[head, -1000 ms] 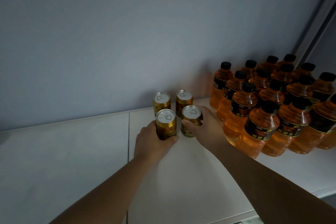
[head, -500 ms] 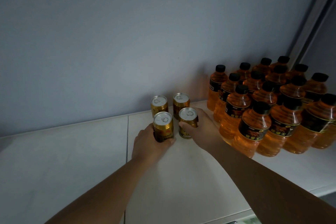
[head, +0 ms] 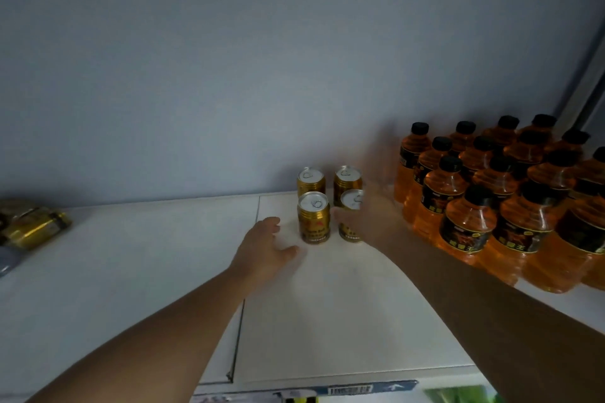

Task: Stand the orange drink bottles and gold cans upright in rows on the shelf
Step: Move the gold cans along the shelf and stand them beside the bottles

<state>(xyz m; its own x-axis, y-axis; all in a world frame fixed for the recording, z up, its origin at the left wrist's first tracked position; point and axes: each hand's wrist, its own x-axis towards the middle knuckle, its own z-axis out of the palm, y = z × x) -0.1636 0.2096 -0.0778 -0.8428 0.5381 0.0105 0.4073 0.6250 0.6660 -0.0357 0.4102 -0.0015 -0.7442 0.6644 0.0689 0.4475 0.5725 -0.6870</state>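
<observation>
While four gold cans (head: pixel 347 181) are standing upright in a two-by-two block at the back edge of the shelf (head: pixel 131 271), both hands are hovering at the front pair.

The left hand (head: pixel 265 247) is hanging just beside the front-left can (head: pixel 313 222), apart from it, with its fingers relaxed, spread and gripping nothing. The right hand (head: pixel 370 216) is covering part of the front-right can (head: pixel 351 204); motion is smearing it, so I cannot tell whether its fingers are curling round that can or lying straight. The back pair is standing close to the wall (head: pixel 294 59). The orange drink bottles (head: pixel 471 229), black-capped, are standing upright in packed rows at the right end of the shelf, near the cans but apart. A gold bundle (head: pixel 32 222) is lying at the left end.
</observation>
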